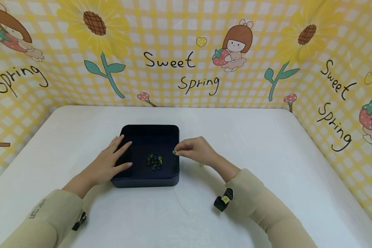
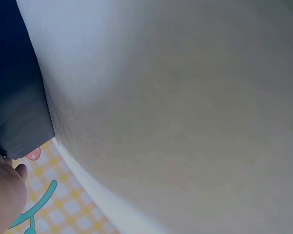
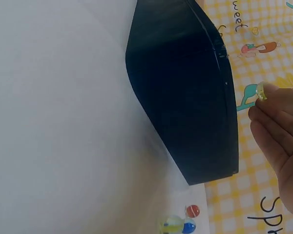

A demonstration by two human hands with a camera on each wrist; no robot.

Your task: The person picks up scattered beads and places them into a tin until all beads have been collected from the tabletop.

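A dark navy square box (image 1: 145,182) sits on the table with a small cluster of coloured glass marbles (image 1: 155,162) on its floor. My left hand (image 1: 106,162) lies across the box's left rim, its fingers spread over the inside. Over the right rim, my right hand (image 1: 198,150) pinches a clear yellow-green marble (image 3: 261,91) between thumb and fingertips. In the right wrist view, a red marble (image 3: 192,211) and a blue marble (image 3: 189,225) lie on the table beside the box. The left wrist view shows only part of the left hand (image 2: 7,195) against the box wall (image 2: 19,97).
The white table (image 1: 235,131) runs back to a yellow checked cloth (image 1: 173,27) with printed flowers and figures, which also rises at both sides. A yellow-green marble (image 1: 201,165) lies on the table under the right wrist.
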